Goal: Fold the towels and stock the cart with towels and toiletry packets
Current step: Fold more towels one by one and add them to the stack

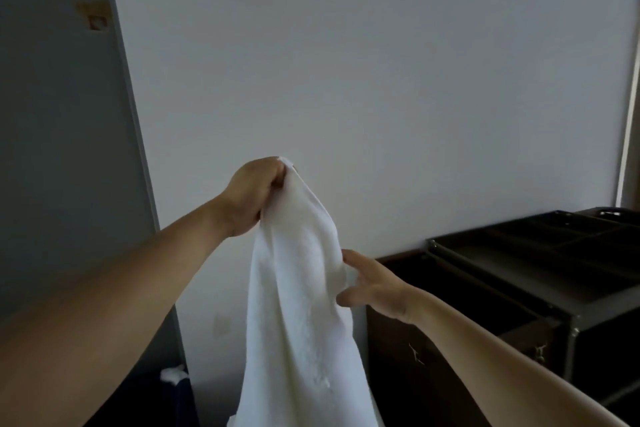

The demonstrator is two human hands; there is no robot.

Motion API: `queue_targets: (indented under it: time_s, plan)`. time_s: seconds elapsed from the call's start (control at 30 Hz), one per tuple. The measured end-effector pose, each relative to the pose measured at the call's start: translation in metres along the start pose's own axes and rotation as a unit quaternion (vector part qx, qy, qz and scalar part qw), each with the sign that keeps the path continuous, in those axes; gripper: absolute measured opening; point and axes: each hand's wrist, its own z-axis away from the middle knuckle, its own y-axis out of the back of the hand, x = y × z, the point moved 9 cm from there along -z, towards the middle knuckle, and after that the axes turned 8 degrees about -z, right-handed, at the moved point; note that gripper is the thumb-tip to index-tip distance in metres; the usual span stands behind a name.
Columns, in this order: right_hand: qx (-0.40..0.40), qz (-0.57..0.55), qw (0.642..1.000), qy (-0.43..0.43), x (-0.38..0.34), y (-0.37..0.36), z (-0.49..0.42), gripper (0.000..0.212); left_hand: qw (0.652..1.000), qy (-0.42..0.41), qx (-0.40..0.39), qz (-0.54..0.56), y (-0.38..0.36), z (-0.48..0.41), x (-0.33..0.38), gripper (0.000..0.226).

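The left grip [252, 198] pinches a top corner of the towel [298, 305], which hangs limp below it. The right grip [375, 288], fingers spread wide, touches the towel's edge lower down and holds nothing. It would do best to find the second corner along that edge, then pull the hem taut before folding. The cart [540, 274] stands just beyond the right grip.

The left forearm [121, 288] and right forearm [502, 357] are bare of sleeves, the left hand [252, 198] and right hand [375, 288] likewise uncovered.

Towel [298, 305] hides fingers of the right hand [375, 286]; its bottom is cropped.
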Motion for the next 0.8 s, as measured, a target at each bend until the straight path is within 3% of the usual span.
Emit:
queue_targets:
  time_s: [0.1,0.2,0.27,0.33,0.4,0.5,0.6,0.73,0.8]
  plan:
    - [0.019,-0.011,1.0,-0.005,0.01,0.01,0.004,0.056,0.995,-0.019,0.069,-0.07,0.018,0.001,0.0,0.023]
    - [0.017,0.016,1.0,-0.004,0.015,0.016,0.007,0.056,0.992,-0.004,0.098,-0.085,0.035,0.004,-0.004,0.022]
    - [-0.013,0.041,0.999,-0.023,0.017,0.018,0.008,0.058,0.992,0.003,0.095,-0.082,0.041,0.008,-0.006,0.011]
    - [-0.075,0.087,0.992,-0.06,0.019,0.015,0.011,0.057,0.994,0.005,0.081,-0.079,0.046,0.011,-0.009,0.016]
    - [-0.114,0.173,0.974,-0.093,0.021,0.014,0.013,0.056,0.997,-0.001,0.044,-0.066,0.046,0.014,-0.013,0.021]
    - [-0.098,0.327,0.936,-0.089,0.019,0.02,0.008,0.042,0.998,-0.012,0.011,-0.067,0.051,0.02,-0.022,0.015]
    - [-0.081,0.438,0.894,-0.043,0.012,0.027,0.006,0.018,0.997,0.005,0.059,-0.058,0.078,0.025,-0.038,0.016]
    - [-0.068,0.554,0.828,0.057,-0.006,0.03,0.005,0.033,0.986,0.024,0.135,-0.089,0.114,0.032,-0.06,0.015]
    - [-0.062,0.553,0.827,0.074,-0.016,0.033,0.002,0.042,0.981,0.023,0.163,-0.107,0.127,0.036,-0.067,0.016]
